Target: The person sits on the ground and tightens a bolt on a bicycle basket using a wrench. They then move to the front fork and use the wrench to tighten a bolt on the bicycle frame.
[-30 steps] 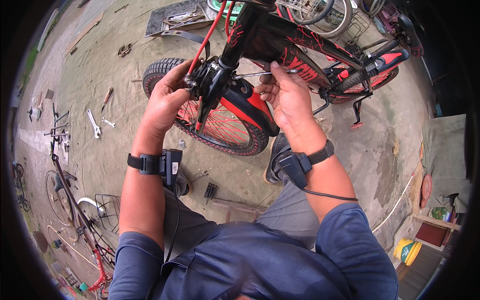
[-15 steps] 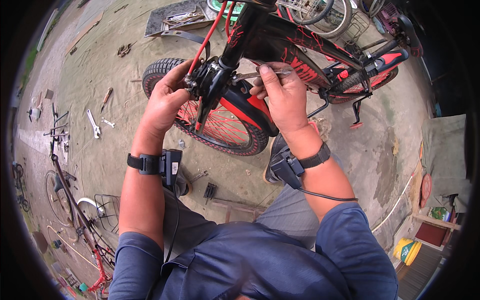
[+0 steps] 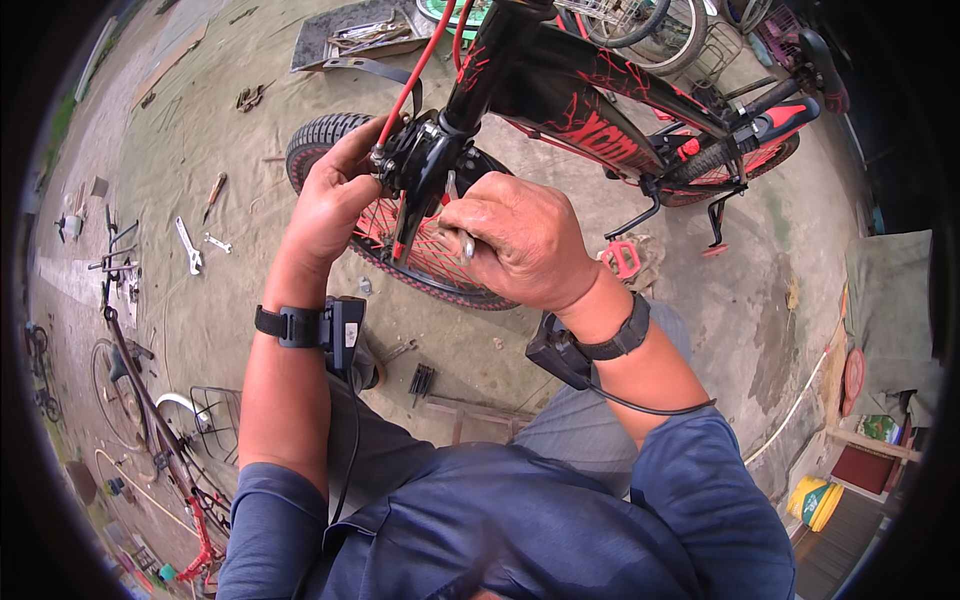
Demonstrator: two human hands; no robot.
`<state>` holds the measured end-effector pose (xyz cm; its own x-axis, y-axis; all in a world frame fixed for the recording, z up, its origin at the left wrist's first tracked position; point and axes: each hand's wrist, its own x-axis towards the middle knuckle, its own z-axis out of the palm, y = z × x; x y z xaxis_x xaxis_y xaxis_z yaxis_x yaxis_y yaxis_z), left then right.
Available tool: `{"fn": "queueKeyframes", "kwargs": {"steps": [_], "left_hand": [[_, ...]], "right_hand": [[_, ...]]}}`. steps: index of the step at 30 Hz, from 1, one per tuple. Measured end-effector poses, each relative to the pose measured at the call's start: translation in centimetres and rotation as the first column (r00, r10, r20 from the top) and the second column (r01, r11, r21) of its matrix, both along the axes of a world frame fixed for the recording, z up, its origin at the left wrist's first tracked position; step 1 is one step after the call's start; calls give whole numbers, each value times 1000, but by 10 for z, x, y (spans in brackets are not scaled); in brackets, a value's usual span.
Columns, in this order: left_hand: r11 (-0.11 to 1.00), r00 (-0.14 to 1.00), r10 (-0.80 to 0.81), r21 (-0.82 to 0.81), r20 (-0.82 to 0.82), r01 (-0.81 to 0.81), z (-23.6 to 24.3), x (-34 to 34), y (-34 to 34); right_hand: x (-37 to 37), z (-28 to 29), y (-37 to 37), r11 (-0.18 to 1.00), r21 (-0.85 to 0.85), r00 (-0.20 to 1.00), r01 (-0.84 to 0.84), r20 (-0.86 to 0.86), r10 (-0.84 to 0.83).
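Note:
A black and red bicycle [image 3: 560, 95] stands before me, its front wheel [image 3: 322, 128] turned to the left. My left hand [image 3: 335, 200] is closed around the front brake [image 3: 405, 150], by the lower end of a red cable [image 3: 408, 90]; its fingertips are hidden behind the brake. My right hand [image 3: 535, 235] is closed on a slim metal wrench [image 3: 467, 243], one end of which sticks out below the fingers. The wrench's other end points up beside the fork [image 3: 420, 185]; whether it sits on a bolt I cannot tell.
A grey tray of tools [image 3: 345, 40] lies beyond the wheel. On the floor at left are a wrench [image 3: 188, 247], a smaller wrench [image 3: 217, 243] and a screwdriver [image 3: 214, 197]. A black hex key set [image 3: 421, 380] lies between my feet. A yellow bucket [image 3: 815, 503] stands at right.
My right hand has moved down and left and turned over, swinging the wrench from level to steeply upright. My left hand has stayed on the brake.

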<state>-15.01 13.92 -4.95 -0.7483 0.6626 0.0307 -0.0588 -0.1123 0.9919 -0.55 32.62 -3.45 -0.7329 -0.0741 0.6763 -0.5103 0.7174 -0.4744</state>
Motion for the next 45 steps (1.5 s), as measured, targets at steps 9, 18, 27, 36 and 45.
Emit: {"fn": "queueKeyframes", "kwargs": {"steps": [9,18,27,36,45], "left_hand": [[1000,1000,7,-13,-11,-7,6,3,1],[1000,1000,11,-10,-13,-11,4,2,1],[1000,1000,2,-14,3,-2,3,2,0],[1000,1000,9,-18,-22,-10,4,2,0],[1000,1000,-5,-6,3,5,2,1,-1]], "right_hand": [[-10,-3,48,337,-889,936,310,348,55],[-14,-14,49,166,-909,896,382,408,175],[-15,-12,41,245,-897,907,368,405,119],[-16,-13,34,334,-879,920,342,386,75],[-4,-3,8,983,-117,989,144,63,-137]]}}
